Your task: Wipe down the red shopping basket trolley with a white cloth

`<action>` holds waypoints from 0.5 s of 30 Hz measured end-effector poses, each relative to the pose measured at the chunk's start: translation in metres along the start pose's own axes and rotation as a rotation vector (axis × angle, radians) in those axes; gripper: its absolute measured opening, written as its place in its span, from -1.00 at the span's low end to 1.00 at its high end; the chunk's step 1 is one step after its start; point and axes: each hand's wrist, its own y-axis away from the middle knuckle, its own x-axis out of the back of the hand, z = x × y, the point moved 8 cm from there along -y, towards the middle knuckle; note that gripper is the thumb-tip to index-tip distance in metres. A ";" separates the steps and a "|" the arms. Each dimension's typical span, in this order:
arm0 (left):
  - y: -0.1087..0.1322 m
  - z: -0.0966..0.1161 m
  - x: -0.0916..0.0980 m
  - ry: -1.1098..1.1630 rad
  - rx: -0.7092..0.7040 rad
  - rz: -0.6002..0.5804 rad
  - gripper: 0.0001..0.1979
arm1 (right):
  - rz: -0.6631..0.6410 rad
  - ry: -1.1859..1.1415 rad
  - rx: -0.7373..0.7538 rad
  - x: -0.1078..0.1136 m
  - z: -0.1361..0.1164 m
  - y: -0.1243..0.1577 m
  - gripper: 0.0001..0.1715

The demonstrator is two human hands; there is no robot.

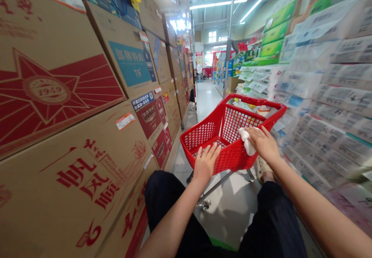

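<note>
A red plastic shopping cart [232,155] on metal legs with casters stands in front of my knees, its basket walls perforated. My left hand [206,161] rests on the near rim of the basket, fingers spread, holding nothing. Farther right, my right hand [261,141] presses a white cloth [247,141] against the side of the cart near its upper edge. Part of the cloth hangs out below and left of the fingers. The basket's visible inside holds no goods.
Stacked cardboard cartons [110,165] form a wall close on the left. On the right are piled paper packs [328,114], with green packs [273,40] farther back. A tiled aisle floor [207,95] runs ahead between them. A beige shoe [263,170] is beside the cart.
</note>
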 end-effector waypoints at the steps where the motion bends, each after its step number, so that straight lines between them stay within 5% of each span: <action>1: 0.000 0.000 0.000 0.003 0.006 0.000 -0.39 | 0.003 0.010 -0.012 0.000 0.002 -0.001 -0.50; 8: 0.002 -0.001 0.003 0.006 0.023 -0.008 -0.39 | -0.036 -0.047 0.063 -0.007 -0.043 0.010 -0.47; 15: 0.004 0.001 -0.001 0.016 0.054 -0.012 -0.40 | 0.017 -0.049 -0.036 -0.001 -0.030 0.012 -0.47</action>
